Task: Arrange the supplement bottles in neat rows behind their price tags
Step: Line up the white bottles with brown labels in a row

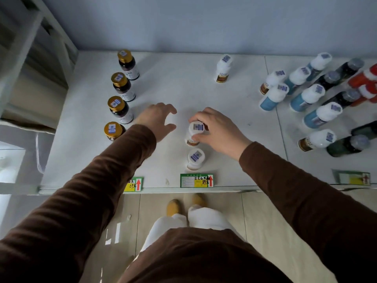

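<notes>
White-capped bottle (pixel 193 132) grasped at the cap by the right hand (pixel 216 129), thumb and fingers closed around the rim; base apparently on or just above the shelf (pixel 173 82). Position directly behind a second white-capped bottle (pixel 195 159), itself just behind the middle price tag (pixel 196 180). Placement evidently intended to extend a row running straight back from that tag. Top grip judged suited to small sideways corrections without tipping.

Left hand (pixel 158 119) empty, fingers spread and curved, held just left of the grasped bottle; not touching anything. Probably ready to steady or square the row.

Gold-capped bottles (pixel 120 99), four, already in a line along the left, leading back from the left price tag (pixel 135 183), partly hidden by a brown sleeve (pixel 114 160).

Lone white-capped bottle (pixel 223 68) far back, well apart from its row; presumably next for collection.

Mixed cluster at right (pixel 318 99): blue, dark and red bottles, several leaning or lying, unsorted. Third price tag (pixel 353 177) at the right front edge, no row behind it yet.

Assessment: task partly done, one row complete, second begun, right side outstanding.
</notes>
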Demonstrator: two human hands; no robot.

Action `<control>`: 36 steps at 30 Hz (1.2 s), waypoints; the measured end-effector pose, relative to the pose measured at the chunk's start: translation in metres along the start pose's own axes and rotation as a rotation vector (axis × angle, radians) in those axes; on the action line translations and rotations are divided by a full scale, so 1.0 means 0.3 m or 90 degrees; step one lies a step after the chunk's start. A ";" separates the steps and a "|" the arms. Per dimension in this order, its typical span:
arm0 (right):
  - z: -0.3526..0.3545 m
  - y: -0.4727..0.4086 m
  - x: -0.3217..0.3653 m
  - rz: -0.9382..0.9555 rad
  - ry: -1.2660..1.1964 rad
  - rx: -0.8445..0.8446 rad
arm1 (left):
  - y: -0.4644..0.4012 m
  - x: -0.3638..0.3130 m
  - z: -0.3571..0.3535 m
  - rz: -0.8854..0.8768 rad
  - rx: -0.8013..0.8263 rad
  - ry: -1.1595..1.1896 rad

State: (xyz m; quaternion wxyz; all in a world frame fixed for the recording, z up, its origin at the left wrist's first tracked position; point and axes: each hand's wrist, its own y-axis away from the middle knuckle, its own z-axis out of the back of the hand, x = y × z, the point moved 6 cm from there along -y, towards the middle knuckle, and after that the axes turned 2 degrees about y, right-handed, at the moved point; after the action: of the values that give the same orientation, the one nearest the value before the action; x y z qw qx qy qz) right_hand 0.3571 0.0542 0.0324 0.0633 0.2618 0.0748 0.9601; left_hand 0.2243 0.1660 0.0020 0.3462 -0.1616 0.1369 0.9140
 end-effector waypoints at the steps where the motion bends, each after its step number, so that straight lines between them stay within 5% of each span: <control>1: -0.008 0.000 0.002 0.001 0.000 0.006 | -0.005 0.005 -0.002 -0.001 0.001 0.006; 9: -0.004 -0.021 -0.026 0.018 -0.035 0.039 | -0.047 0.006 -0.009 0.004 0.010 0.033; 23: 0.387 -0.258 -0.299 -0.067 0.077 -0.199 | -0.428 -0.188 0.024 0.018 -0.041 0.174; 36: 0.382 -0.540 -0.422 0.119 0.266 0.039 | -0.717 -0.288 -0.144 0.103 -0.038 0.207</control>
State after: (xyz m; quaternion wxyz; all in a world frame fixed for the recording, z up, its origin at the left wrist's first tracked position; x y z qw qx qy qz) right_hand 0.5373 0.2055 0.0389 -0.0503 0.0651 0.0905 0.9925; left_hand 0.4398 0.2550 -0.0333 0.2400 -0.3060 0.1761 0.9043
